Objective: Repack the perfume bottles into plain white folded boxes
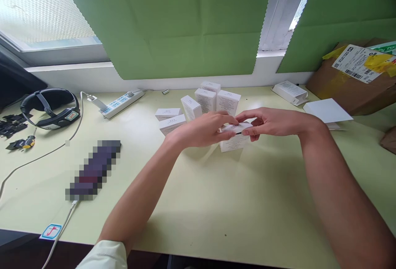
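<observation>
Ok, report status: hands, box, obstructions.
Left hand and right hand both on small white box. Box on table. More white boxes close behind.

Both arms reach forward from the bottom edge of the view and converge near mid-frame. Left forearm runs up and to the right, bare from a pale rolled sleeve cuff at the elbow; wrist straight. Left hand (pixel 202 130) lies palm down, knuckles up, fingers curled forward, their tips pinched together and pointing right. Right forearm comes in from the lower right corner, bare, rising steeply, then the wrist bends sharply to the left. Right hand (pixel 269 122) is turned side-on, thumb on top, index finger extended left, remaining fingers curled beneath. Fingertips of the two hands meet, touching or nearly so. Both hands closed in a pinch.
</observation>
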